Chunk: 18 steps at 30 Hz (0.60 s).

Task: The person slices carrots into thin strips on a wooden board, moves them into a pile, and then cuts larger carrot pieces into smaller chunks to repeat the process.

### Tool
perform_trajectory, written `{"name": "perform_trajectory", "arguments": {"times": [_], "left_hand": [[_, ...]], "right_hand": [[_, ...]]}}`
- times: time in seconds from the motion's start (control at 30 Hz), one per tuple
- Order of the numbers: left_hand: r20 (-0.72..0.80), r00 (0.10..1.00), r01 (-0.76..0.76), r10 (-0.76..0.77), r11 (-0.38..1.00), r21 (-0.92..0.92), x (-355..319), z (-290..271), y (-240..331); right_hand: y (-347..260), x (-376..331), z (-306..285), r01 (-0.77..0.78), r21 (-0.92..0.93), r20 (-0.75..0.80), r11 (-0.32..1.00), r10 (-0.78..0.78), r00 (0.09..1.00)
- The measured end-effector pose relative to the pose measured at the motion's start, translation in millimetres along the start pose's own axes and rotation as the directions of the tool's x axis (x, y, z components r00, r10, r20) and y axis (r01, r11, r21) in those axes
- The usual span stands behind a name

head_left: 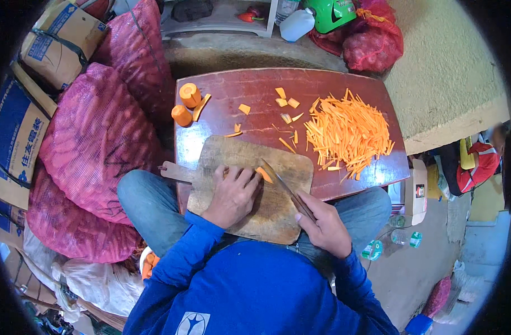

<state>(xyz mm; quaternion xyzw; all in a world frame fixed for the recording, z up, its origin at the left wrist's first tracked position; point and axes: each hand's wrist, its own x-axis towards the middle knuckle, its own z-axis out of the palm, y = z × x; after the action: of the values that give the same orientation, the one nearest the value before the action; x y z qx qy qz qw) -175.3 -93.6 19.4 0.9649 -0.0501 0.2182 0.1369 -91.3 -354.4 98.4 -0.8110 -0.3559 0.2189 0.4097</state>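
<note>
A worn wooden cutting board (222, 149) lies across the near edge of the table, close to my lap. On it, my left hand (234, 194) presses down with bent fingers, and an orange carrot piece (264, 175) sticks out past the fingertips. My right hand (326, 224) grips a knife (286, 186) by its handle, the blade slanting over the board beside that piece. To the right of the board rises a heap of carrot strips (350, 133). Two thick carrot chunks (190, 95) stand at the table's far left, near a peeled strip. Small carrot offcuts (281, 102) are scattered between.
The reddish-brown table (233, 84) meets a concrete ledge (451, 72) at the right. Large red mesh sacks (93, 139) and cardboard boxes (9, 134) crowd the left side. Behind the table are a white shelf (216, 19), a bluish jug (297, 25) and another mesh sack (372, 47).
</note>
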Motion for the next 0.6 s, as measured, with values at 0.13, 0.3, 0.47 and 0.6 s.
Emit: {"name": "perform_trajectory", "arguments": {"times": [0.13,0.3,0.47,0.6], "left_hand": [[0.043,0.998,-0.053,0.052,0.998,0.031,2.5,2.0,0.3],[0.066,0.993,-0.097,0.096,0.995,0.009,5.5,2.1,-1.1],[0.047,0.987,-0.153,0.153,0.988,0.007,5.7,2.6,-3.5],[0.056,0.988,-0.140,0.142,0.989,-0.043,3.5,5.4,-5.8]], "right_hand": [[-4.4,6.0,2.8,-0.029,-0.064,0.083,0.998,0.034,0.996],[-9.9,0.9,4.8,-0.025,-0.110,0.091,0.994,0.035,0.995],[-11.8,-3.1,9.5,0.038,-0.105,0.068,0.994,-0.031,0.997],[-21.6,-2.7,7.6,0.021,-0.121,0.106,0.992,-0.008,0.994]]}}
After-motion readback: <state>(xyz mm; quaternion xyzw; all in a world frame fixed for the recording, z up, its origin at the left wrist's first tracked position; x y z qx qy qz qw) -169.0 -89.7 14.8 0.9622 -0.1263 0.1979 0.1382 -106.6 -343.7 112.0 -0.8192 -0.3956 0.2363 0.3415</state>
